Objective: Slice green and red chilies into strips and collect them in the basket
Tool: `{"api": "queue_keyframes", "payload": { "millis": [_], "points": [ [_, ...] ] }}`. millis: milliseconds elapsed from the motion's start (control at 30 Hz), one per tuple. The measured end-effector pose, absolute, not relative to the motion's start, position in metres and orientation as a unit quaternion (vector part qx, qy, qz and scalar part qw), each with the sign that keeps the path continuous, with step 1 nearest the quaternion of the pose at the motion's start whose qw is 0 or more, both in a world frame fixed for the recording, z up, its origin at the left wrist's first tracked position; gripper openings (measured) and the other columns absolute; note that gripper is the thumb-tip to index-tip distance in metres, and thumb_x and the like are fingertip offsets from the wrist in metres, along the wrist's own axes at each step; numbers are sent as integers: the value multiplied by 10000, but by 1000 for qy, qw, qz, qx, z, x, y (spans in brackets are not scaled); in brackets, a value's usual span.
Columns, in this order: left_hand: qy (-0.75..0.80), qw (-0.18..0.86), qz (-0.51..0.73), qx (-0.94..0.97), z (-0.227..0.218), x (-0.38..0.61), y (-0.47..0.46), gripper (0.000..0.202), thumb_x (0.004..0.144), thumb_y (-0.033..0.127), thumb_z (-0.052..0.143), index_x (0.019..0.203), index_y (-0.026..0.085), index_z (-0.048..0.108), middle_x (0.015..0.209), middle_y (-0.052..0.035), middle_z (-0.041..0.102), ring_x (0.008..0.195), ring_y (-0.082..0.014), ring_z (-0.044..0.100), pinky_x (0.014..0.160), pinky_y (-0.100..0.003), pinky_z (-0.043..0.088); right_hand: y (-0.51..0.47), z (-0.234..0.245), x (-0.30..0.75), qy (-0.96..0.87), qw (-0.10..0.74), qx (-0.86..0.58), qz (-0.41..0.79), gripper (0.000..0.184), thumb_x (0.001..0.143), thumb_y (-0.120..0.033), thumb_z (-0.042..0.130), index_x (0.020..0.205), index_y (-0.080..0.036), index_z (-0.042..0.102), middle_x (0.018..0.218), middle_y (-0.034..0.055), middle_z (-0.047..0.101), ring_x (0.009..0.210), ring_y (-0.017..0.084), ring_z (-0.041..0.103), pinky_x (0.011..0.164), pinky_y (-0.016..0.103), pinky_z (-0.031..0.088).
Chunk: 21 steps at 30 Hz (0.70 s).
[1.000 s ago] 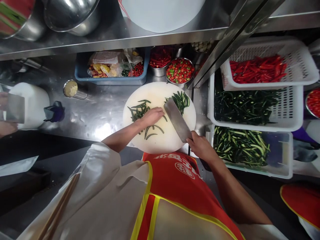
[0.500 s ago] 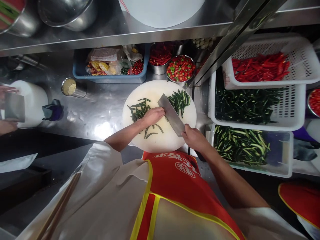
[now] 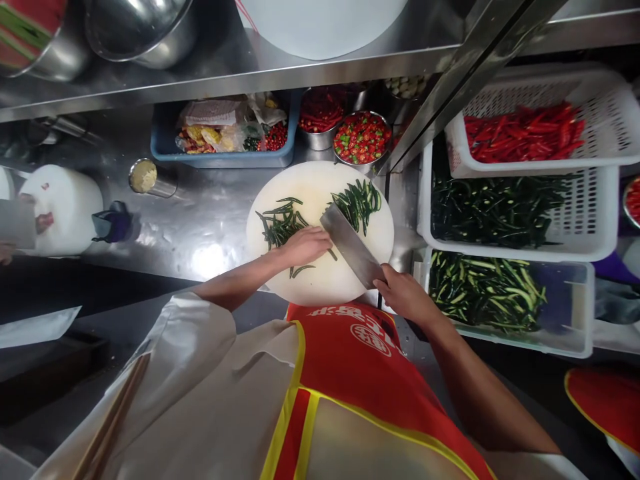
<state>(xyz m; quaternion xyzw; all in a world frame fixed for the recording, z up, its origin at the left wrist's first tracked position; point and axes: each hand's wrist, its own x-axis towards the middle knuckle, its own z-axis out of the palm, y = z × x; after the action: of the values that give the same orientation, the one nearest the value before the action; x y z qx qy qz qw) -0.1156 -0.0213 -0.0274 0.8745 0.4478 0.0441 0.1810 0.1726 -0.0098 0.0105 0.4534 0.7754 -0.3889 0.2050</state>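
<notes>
A round white cutting board lies in front of me. My right hand is wrapped round the handle of a cleaver, whose wide blade slants across the board with its tip up and left. Left of the blade, my left hand has its fingers bent down over a green chili pepper; one end of it shows past the fingertips. Whole green chilies are piled at the board's left, partly behind my left hand. Cut green chilies form a heap right of the blade.
White baskets of red chilies and green chilies stand at right, above a clear tub of green strips. Behind the board are a blue bin and bowls of chopped chilies. A metal shelf edge crosses above. A co-worker's cleaver is far left.
My left hand has moved down and slightly right, covering some loose chilies on the board. The cleaver and my right hand have shifted down and right.
</notes>
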Motion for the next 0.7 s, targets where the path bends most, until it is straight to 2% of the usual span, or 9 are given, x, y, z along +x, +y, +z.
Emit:
{"api": "queue_keyframes", "payload": {
  "millis": [100, 233, 367, 700],
  "points": [
    [491, 165, 90, 851, -28, -113, -2, 292, 974, 223, 402, 1093, 202, 668, 1067, -72, 628, 982, -189, 567, 861, -315, 452, -9, 7, 170, 753, 184, 488, -401, 209, 970, -310, 381, 1061, -160, 495, 687, 49, 652, 631, 185, 623, 585, 269, 289],
    [529, 156, 49, 833, -40, -112, 13, 269, 944, 171, 436, 993, 192, 700, 985, -64, 636, 932, -199, 575, 777, -303, 472, -8, 9, 168, 744, 178, 499, -407, 211, 972, -310, 377, 1058, -159, 496, 685, 45, 650, 619, 184, 622, 582, 268, 298],
    [532, 157, 58, 830, -53, -110, 11, 243, 940, 154, 441, 937, 168, 683, 940, -62, 650, 886, -193, 580, 791, -312, 477, -9, 17, 167, 755, 170, 491, -401, 203, 964, -293, 389, 1067, -154, 495, 686, 51, 653, 625, 187, 619, 596, 271, 307],
    [522, 137, 91, 837, -63, -112, 3, 280, 975, 199, 399, 854, 169, 650, 892, -65, 627, 888, -187, 566, 799, -304, 468, 11, 32, 173, 789, 236, 434, -365, 220, 962, -302, 374, 1054, -151, 504, 795, 99, 687, 724, 212, 644, 608, 281, 311]
  ]
}}
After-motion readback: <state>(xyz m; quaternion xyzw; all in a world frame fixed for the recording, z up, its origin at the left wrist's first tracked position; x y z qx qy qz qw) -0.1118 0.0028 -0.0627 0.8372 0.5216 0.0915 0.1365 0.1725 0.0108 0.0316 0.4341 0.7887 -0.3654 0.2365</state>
